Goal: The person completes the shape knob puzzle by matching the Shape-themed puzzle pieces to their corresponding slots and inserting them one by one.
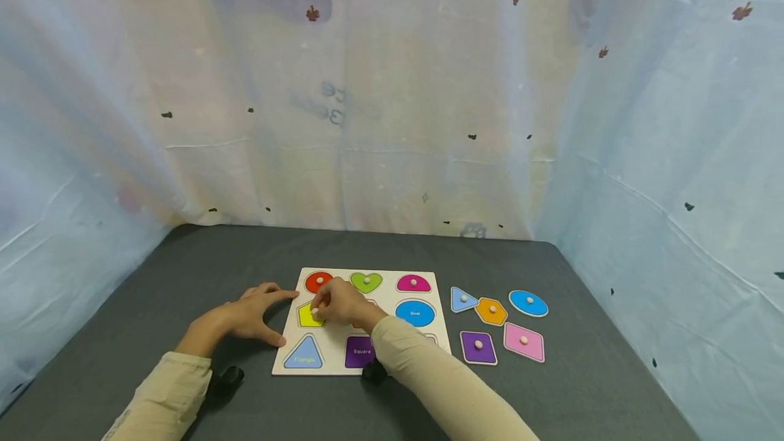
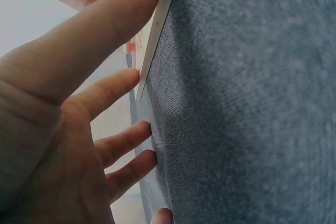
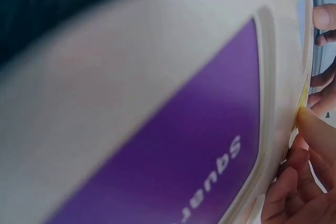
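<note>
A pale wooden shape puzzle board lies on the dark table. My right hand is over its left middle part, thumb and fingertips pinching the knob of a yellow puzzle piece, which sits at its spot on the board. The right wrist view shows that pinch at the far right, with a yellow sliver under the thumb. My left hand rests its thumb and index finger, spread apart, against the board's left edge. Red circle, green heart and magenta semicircle pieces with knobs sit along the board's top row.
Right of the board lie loose knobbed pieces: a blue triangle, an orange hexagon, a blue oval, a purple square and a pink parallelogram. Printed spaces include blue oval, blue triangle and purple square.
</note>
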Available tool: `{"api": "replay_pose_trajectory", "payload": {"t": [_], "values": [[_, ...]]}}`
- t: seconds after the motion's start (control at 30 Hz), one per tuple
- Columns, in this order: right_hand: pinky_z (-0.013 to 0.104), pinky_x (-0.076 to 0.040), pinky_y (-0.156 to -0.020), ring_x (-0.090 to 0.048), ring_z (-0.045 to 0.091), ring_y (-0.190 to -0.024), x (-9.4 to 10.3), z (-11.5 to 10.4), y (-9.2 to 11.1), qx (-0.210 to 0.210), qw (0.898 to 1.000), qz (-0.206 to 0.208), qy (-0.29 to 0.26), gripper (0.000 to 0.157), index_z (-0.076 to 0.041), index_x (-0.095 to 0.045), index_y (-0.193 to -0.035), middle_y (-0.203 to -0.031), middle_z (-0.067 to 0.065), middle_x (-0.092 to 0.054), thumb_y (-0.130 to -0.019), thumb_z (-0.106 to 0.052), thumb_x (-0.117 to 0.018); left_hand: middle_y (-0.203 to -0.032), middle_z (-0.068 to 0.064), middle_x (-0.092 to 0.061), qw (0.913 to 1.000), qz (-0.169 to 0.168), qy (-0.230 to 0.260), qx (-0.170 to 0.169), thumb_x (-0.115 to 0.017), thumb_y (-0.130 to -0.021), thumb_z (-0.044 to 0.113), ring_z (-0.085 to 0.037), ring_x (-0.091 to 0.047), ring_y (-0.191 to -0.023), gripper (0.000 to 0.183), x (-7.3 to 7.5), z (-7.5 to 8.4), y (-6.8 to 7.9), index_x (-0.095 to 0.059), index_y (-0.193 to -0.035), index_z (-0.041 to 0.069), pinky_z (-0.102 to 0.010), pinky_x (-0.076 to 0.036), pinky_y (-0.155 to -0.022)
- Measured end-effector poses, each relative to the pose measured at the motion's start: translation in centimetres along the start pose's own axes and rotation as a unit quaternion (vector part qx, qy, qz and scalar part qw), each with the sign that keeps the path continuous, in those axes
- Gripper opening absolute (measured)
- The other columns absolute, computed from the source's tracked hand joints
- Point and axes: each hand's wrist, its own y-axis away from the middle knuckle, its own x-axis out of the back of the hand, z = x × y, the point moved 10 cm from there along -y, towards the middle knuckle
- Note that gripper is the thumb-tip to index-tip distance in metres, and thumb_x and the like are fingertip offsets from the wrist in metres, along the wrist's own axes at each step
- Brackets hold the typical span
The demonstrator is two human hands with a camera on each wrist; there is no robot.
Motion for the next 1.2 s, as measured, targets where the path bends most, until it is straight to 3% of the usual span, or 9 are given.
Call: {"api": "replay_pose_trajectory", "payload": {"t": [1.2], "values": [[0.017, -0.034, -0.054, -0.044, 0.007, -0.059, -0.23, 0.67, -0.63, -0.033, 0.999, -0.027, -0.016, 0.010, -0.003, -0.075, -0.091, -0.064, -0.004, -0.051, -0.084, -0.006, -0.081, -0.148, -0.025, -0.036, 0.9999, -0.008, -0.007, 0.005, -0.089, -0.071, 0.048, -0.050, -0.036, -0.131, 0.097, 0.21, -0.09, -0.28, -0.044, -0.153, 0.019, -0.083, -0.033, -0.096]]}}
